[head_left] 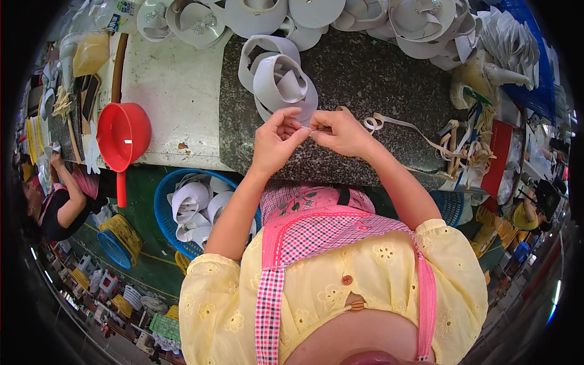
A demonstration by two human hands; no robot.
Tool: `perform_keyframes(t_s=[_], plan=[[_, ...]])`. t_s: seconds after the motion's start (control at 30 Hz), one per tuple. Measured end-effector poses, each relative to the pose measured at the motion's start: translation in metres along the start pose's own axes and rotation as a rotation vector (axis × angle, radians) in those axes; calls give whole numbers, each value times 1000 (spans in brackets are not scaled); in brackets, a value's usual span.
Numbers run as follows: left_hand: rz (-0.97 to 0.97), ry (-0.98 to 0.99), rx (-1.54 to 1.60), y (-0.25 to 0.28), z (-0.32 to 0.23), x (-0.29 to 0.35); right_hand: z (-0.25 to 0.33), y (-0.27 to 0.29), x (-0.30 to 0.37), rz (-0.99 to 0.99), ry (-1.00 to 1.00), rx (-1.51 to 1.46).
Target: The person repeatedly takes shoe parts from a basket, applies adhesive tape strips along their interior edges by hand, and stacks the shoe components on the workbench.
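My left hand (280, 139) and my right hand (344, 131) meet fingertip to fingertip over the near part of the dark stone slab (389, 85). Both pinch at a small pale bit, too fine to make out. Just beyond my left fingers lie two white looped pieces (281, 79), like shoe uppers, one overlapping the other. To the right of my right hand, a thin beige strip (404, 123) curls at one end. It runs to a tangled bunch of similar strips (471, 149) at the slab's right edge.
More white pieces (255, 12), some with sparkling ornaments, line the far edge. A red dipper (123, 137) sits at the left, its handle over the edge. Below the table, a blue basket (163, 210) holds white pieces. A beige horn-shaped stand (480, 79) is far right. Another person (67, 201) works at far left.
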State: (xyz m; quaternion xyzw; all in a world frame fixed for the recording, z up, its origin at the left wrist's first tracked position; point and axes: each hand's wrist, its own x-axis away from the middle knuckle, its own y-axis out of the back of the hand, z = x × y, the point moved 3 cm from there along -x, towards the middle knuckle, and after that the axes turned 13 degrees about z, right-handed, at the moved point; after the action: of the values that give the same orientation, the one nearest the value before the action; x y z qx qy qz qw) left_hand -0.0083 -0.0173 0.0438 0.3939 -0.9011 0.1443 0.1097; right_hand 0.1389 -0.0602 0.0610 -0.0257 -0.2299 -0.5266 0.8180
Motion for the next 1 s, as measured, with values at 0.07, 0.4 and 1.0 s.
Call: perform_keyframes(t_s=[0.07,0.4,1.0], plan=[[3,-6,-38,3,0,0,-3,0,-1,7,20,-32],[-28,-87,-448,-9,-7,-5,-20,22,-14,65,-60,-70],[-419,-122,-925,-18,28,-34,-59,56,-64,7,-122,317]])
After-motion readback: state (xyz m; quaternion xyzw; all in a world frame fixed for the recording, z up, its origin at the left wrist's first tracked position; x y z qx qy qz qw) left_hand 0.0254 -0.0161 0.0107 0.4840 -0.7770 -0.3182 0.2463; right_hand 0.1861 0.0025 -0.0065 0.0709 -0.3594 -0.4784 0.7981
